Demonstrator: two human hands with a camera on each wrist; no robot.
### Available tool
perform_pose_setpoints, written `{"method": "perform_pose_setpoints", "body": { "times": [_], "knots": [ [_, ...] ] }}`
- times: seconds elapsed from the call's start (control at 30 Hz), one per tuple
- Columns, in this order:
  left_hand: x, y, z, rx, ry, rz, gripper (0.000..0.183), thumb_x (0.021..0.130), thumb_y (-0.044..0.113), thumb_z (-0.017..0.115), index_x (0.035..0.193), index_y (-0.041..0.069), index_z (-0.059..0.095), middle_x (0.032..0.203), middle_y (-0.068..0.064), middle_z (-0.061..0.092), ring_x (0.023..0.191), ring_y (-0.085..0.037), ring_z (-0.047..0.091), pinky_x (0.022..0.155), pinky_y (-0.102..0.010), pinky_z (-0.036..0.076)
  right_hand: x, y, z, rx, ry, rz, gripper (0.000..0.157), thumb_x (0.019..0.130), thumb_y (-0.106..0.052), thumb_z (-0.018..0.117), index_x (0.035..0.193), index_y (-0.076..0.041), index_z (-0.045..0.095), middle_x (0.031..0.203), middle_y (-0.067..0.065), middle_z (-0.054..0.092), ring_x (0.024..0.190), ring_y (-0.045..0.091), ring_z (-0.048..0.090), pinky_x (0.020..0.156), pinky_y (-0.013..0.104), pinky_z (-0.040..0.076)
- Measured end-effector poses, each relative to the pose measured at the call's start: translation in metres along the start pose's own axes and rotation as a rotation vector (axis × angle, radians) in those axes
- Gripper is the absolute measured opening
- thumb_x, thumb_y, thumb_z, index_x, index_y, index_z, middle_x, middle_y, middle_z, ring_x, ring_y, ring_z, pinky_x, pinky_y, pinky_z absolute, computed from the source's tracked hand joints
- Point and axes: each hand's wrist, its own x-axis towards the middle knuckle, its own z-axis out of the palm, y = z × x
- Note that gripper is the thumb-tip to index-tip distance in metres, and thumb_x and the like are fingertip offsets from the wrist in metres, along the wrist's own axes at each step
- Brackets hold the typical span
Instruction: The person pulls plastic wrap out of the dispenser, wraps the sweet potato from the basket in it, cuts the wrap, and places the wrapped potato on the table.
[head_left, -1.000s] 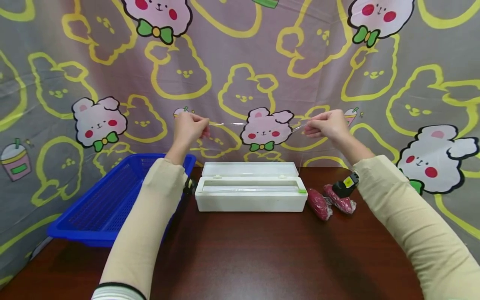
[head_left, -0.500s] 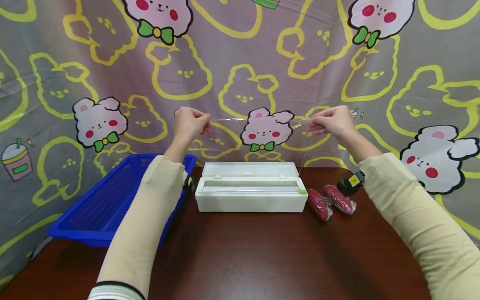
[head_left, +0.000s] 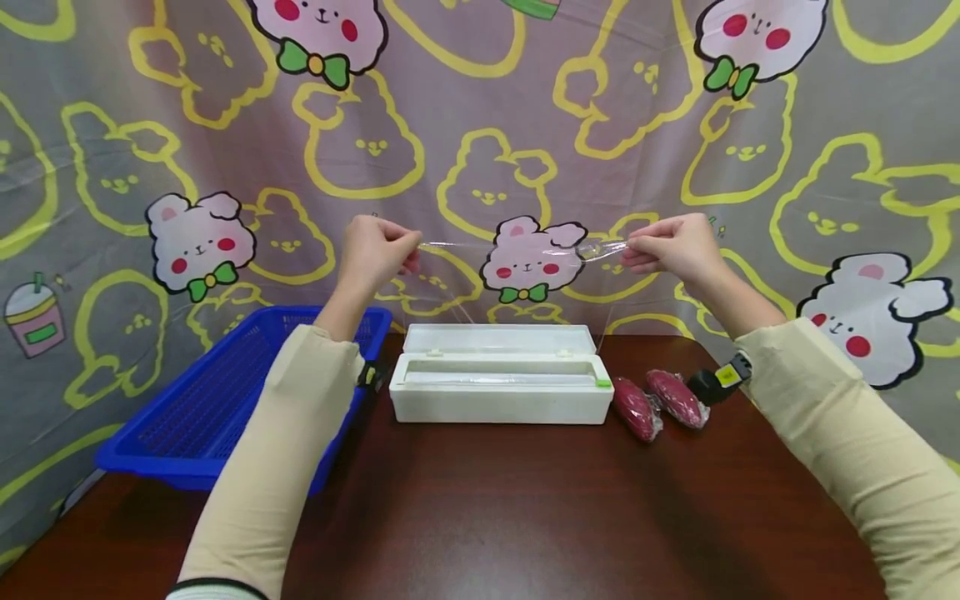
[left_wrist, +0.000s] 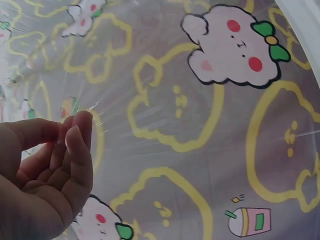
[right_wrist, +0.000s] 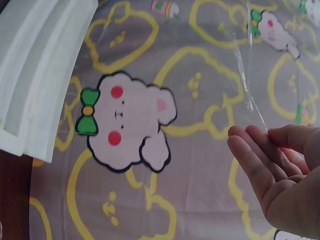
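Observation:
Between the two hands stretches a sheet of clear cling film point(head_left: 480, 247), its top edge shining. My left hand point(head_left: 377, 250) pinches one upper corner between thumb and fingers; fine creases fan out from that pinch in the left wrist view. The other corner, bunched into a narrow strip, is pinched by my right hand point(head_left: 675, 247). Below them stands a white cling film dispenser box point(head_left: 501, 406) with its lid point(head_left: 501, 338) raised at the back. A roll of film point(head_left: 498, 379) shows in its slot. Faint lines suggest that the sheet hangs down toward the box.
Two dark red, oblong things wrapped in film point(head_left: 637, 408) lie right of the box. A blue plastic basket point(head_left: 142, 467) stands at the left. All rest on a dark brown table point(head_left: 525, 508), with a patterned curtain point(head_left: 480, 100) behind.
The right hand has shifted slightly to the right, drawing its film corner outward. The left hand has moved a little upward and its forearm outward. Both keep their pinch; the box has not moved.

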Motion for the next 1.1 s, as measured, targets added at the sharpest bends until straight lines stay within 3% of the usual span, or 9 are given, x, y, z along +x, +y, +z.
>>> {"method": "perform_pose_setpoints", "body": {
  "times": [0.17,0.3,0.47,0.67,0.73,0.83,0.93,1.03,1.1],
  "knots": [
    [-0.023,-0.006,-0.005,0.005,-0.015,0.074,0.024,0.084,0.017,0.058,0.077,-0.003,0.07,0.062,-0.009,0.064,0.052,-0.015,0.06,0.051,-0.023,0.049,-0.024,0.0,-0.001,-0.024,-0.063,-0.042,0.02,0.085,-0.003,0.059,0.093,0.015,0.061,0.067,0.003,0.066,0.064,0.016,0.065,0.058,0.028,0.051],
    [-0.047,-0.014,-0.011,-0.054,-0.013,0.128,0.022,0.084,0.014,0.06,0.079,-0.006,0.068,0.064,-0.013,0.064,0.05,-0.013,0.06,0.05,-0.022,0.049,-0.05,0.002,-0.003,-0.082,-0.115,-0.093,0.025,0.085,-0.003,0.059,0.097,0.018,0.058,0.07,0.002,0.067,0.066,0.014,0.065,0.06,0.027,0.051],
    [-0.089,-0.02,-0.018,-0.068,-0.041,0.187,0.017,0.082,0.009,0.061,0.077,-0.004,0.069,0.061,-0.01,0.063,0.049,-0.01,0.059,0.049,-0.024,0.049,-0.086,0.004,-0.008,-0.23,-0.18,-0.123,0.03,0.084,-0.007,0.061,0.1,0.019,0.056,0.076,0.005,0.068,0.069,0.015,0.066,0.062,0.025,0.051],
    [-0.139,-0.028,-0.023,0.028,-0.111,0.191,0.007,0.079,0.008,0.067,0.078,0.002,0.071,0.058,-0.001,0.062,0.049,-0.007,0.057,0.047,-0.022,0.046,-0.125,0.016,-0.01,-0.311,-0.278,-0.146,0.024,0.083,0.0,0.06,0.101,0.015,0.058,0.076,0.008,0.068,0.066,0.014,0.065,0.058,0.026,0.051],
    [-0.153,-0.034,-0.023,0.035,-0.125,0.218,0.004,0.077,0.006,0.069,0.078,0.003,0.071,0.058,0.002,0.062,0.049,-0.005,0.056,0.045,-0.021,0.045,-0.136,0.024,-0.01,-0.271,-0.35,-0.152,0.025,0.082,0.003,0.059,0.108,0.007,0.059,0.075,0.007,0.067,0.066,0.016,0.065,0.057,0.029,0.051],
    [-0.172,-0.045,-0.021,0.019,-0.143,0.257,0.005,0.074,0.002,0.07,0.078,0.005,0.072,0.061,0.005,0.063,0.049,-0.001,0.055,0.045,-0.02,0.045,-0.15,0.039,-0.009,-0.181,-0.475,-0.126,0.038,0.083,0.004,0.057,0.116,-0.017,0.058,0.074,0.008,0.067,0.065,0.022,0.065,0.056,0.035,0.051],
    [-0.189,-0.059,-0.019,-0.021,-0.189,0.276,0.008,0.074,0.001,0.069,0.081,0.003,0.071,0.064,0.002,0.065,0.049,0.001,0.055,0.045,-0.019,0.045,-0.163,0.056,-0.007,-0.087,-0.591,-0.06,0.052,0.084,0.004,0.055,0.115,-0.038,0.055,0.073,0.008,0.066,0.064,0.025,0.064,0.056,0.038,0.051],
    [-0.205,-0.073,-0.017,-0.06,-0.282,0.278,0.017,0.076,0.001,0.067,0.092,-0.002,0.069,0.063,0.003,0.063,0.048,0.002,0.054,0.043,-0.018,0.043,-0.174,0.072,-0.003,-0.012,-0.697,-0.001,0.061,0.084,0.008,0.05,0.119,-0.041,0.052,0.07,0.01,0.065,0.064,0.025,0.063,0.055,0.04,0.051],
    [-0.213,-0.081,-0.015,-0.088,-0.37,0.233,0.026,0.078,0.004,0.066,0.103,-0.003,0.065,0.06,0.005,0.06,0.048,0.001,0.052,0.042,-0.02,0.042,-0.18,0.083,0.0,0.051,-0.752,0.054,0.065,0.082,0.011,0.049,0.122,-0.041,0.05,0.069,0.013,0.064,0.064,0.027,0.063,0.054,0.043,0.05]
  ]
}}
